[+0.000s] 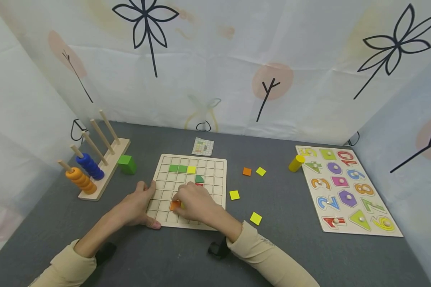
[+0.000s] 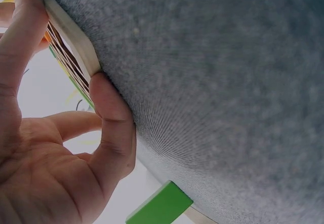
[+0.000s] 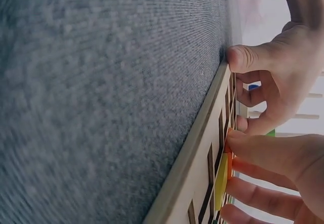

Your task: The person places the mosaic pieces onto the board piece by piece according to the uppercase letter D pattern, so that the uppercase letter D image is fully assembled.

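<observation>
Grey felt tabletop (image 1: 291, 223), enclosed by white curtains printed with flowers and trees; wooden grid board (image 1: 215, 187) lies centre, near the person; left hand (image 1: 138, 205) grips the board's left near edge, thumb on the near corner and fingers curled over the left rim, confirmed in the left wrist view (image 2: 61, 148); right hand (image 1: 195, 203) rests on the board's near-middle cells, fingertips curled down on an orange tile (image 1: 174, 205) with a yellow tile (image 3: 220, 181) just beside it under the fingers; whether the tiles are pinched or only pressed I cannot tell for sure, fingers look bent onto them; on the board's far rows sit two green tiles (image 1: 177, 168), one yellow tile next to them, and a green quarter-round piece (image 1: 199, 179) with a red one partly hidden below; loose tiles on the felt right of the board: orange (image 1: 246, 172), and three yellow (image 1: 234, 195); pattern card (image 1: 202, 146) just beyond the board; far left, peg stacker (image 1: 104, 175) with orange and blue rings, green block (image 1: 127, 164) beside it; right, number puzzle (image 1: 346, 189) with yellow cylinder (image 1: 296, 163) at its far left corner
</observation>
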`<state>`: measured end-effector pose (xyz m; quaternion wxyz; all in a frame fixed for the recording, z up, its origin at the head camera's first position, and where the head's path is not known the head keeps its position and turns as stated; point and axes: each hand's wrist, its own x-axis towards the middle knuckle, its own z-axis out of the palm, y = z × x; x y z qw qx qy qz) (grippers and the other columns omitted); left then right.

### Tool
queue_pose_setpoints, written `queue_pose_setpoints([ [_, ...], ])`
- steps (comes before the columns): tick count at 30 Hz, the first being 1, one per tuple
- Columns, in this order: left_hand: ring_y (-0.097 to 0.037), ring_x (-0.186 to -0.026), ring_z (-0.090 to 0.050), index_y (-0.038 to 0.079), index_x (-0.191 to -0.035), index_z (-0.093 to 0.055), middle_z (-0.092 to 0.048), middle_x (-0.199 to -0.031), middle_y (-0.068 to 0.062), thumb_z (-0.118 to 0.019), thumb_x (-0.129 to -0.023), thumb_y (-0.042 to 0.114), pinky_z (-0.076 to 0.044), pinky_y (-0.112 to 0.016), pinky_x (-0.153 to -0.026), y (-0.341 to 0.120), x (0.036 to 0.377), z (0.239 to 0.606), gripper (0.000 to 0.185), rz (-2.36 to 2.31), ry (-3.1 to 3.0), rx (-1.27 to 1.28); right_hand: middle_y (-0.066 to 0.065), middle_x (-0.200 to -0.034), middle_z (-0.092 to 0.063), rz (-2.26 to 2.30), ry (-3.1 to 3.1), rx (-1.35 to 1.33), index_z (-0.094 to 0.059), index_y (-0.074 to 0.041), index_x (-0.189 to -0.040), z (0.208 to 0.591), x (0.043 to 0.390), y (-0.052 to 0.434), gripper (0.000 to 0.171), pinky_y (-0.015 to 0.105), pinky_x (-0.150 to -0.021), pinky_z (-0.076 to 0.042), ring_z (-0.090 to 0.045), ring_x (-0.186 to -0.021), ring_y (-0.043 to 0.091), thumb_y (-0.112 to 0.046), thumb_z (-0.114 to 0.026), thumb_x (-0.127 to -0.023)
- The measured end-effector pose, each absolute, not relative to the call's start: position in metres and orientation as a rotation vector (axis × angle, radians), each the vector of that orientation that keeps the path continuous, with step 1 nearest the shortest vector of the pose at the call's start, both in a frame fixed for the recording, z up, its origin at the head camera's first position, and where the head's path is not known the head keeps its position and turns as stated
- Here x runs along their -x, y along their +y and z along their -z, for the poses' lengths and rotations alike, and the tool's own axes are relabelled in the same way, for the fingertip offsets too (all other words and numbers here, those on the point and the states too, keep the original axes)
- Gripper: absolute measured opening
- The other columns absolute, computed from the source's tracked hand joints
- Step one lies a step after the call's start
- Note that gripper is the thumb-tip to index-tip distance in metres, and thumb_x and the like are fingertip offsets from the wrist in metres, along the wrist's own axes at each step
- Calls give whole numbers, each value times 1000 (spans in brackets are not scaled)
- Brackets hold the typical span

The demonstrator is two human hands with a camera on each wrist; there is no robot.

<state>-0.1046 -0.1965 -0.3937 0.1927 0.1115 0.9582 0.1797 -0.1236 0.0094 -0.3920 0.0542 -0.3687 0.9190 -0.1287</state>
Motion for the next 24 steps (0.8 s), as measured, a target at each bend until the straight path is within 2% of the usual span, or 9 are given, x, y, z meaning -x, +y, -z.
queue_pose_setpoints([
  [11, -28, -86, -56, -17, -154, -22, -40, -130, -36, -99, -56, 42, -54, -46, -75, -198, 104, 395, 138, -520, 2693, -328, -6, -79, -65, 393, 2826, 1142, -83, -20, -95, 395, 122, 5, 11, 20, -61, -34, -49, -72, 9, -28, -82, -88],
  [24, -28, -86, -57, -18, -154, -23, -40, -130, -37, -99, -56, 44, -54, -47, -77, -198, 104, 394, 138, -504, 2708, -334, -6, -83, -69, 403, 2839, 1167, -83, -20, -97, 396, 122, 5, 11, 20, -59, -33, -52, -72, 9, -27, -81, -88],
])
